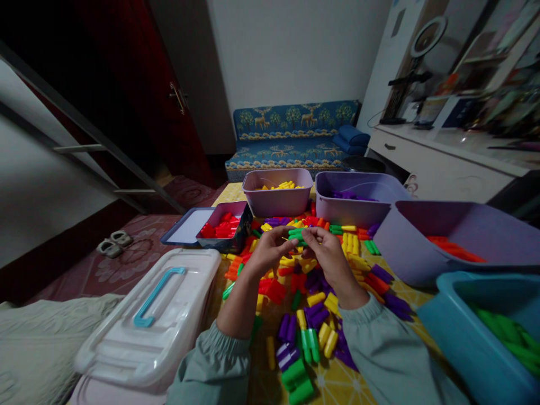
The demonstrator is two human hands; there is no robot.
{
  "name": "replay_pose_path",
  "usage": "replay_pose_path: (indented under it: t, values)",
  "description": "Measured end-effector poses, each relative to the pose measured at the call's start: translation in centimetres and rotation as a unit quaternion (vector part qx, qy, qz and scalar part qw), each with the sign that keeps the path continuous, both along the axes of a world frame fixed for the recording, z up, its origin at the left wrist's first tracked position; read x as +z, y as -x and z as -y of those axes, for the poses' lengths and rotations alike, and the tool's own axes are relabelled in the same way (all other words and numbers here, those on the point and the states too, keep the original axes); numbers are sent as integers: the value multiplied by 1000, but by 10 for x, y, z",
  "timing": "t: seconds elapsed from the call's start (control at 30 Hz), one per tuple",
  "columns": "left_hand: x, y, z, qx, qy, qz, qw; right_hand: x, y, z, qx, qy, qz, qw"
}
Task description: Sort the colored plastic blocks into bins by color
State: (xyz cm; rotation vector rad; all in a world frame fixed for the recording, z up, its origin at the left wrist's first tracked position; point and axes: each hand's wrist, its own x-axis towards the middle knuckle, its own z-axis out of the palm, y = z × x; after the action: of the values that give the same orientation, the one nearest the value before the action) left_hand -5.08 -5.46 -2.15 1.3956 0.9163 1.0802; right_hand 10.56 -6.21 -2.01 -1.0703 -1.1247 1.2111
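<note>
Both my hands meet over the middle of the table, fingers closed around green plastic pieces (297, 236) that look like small rounded tubes. My left hand (272, 250) grips them from the left, and my right hand (324, 250) pinches them from the right. Fingers cover part of the pieces, so I cannot make out whether they are joined. Below and around my hands lies a loose spread of similar pieces: purple pieces (287, 328), yellow pieces (328, 339), green pieces (310, 345) and red pieces (272, 289).
Behind the pile stand a pink bin (278, 201) with yellow pieces and a purple bin (352, 211) with purple ones. At right are a lilac bin (400, 247) with orange-red pieces and a teal bin (459, 326) with green ones. A red-filled box (223, 243) and a lidded clear box (169, 326) stand left.
</note>
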Motion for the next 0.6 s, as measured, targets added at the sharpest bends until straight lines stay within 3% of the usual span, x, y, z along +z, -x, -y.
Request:
replay_pose_path:
  t: [0.23, 0.43, 0.6]
  values:
    - [5, -1, 0, 35, 1, 25, 999, 1, 2, 3, 76, 14, -9, 997]
    - [3, 3, -2, 105, 9, 46, 993, 9, -2, 3, -27, 31, -136, 990]
    - [2, 5, -5, 134, 39, 85, 987, 42, -14, 10, -72, -90, -246, 962]
